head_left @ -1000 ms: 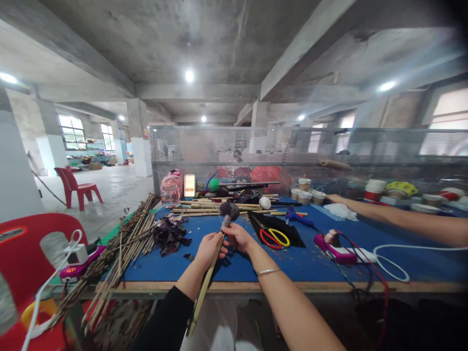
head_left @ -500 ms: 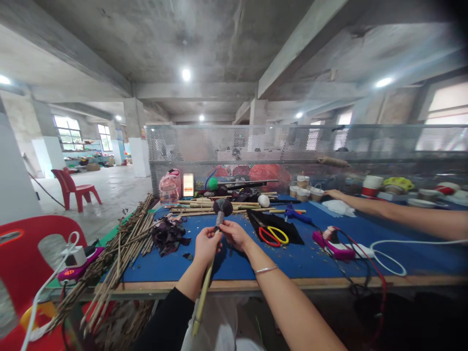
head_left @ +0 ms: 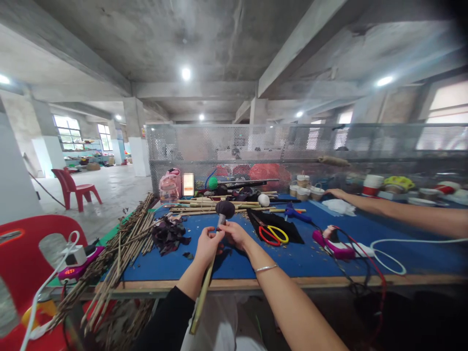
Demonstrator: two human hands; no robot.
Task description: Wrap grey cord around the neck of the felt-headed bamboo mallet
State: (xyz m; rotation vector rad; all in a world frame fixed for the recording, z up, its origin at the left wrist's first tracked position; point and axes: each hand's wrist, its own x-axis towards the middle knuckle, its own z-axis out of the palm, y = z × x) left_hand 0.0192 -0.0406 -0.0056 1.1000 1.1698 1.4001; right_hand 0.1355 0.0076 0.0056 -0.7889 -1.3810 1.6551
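Observation:
A pale stick (head_left: 203, 298) slants up from my lap, topped by a dark cloth-covered ball (head_left: 225, 209) with a grey wrapping (head_left: 222, 221) below it. Around the stick, just under the wrapping, my left hand (head_left: 209, 244) is closed. My right hand (head_left: 234, 235) pinches at the wrapped neck beside it, its fingers closed against the left fingers. Dark cloth scraps (head_left: 170, 235) lie to the left of my hands. To the right, scissors (head_left: 272, 235) with red and yellow handles rest on a black cloth (head_left: 294, 233).
Thin dry twigs (head_left: 126, 234) overhang the table's left edge. A blue glue gun (head_left: 295, 213), a purple power strip (head_left: 334, 247) and cables lie at right. Another person's arm (head_left: 395, 212) reaches in from the right. A perforated metal screen (head_left: 204, 146) stands behind the blue table (head_left: 241, 265).
The ball end has shifted slightly up and to the right, with the stick tilting a little. Both hands keep their hold, their fingers slightly moved at the neck.

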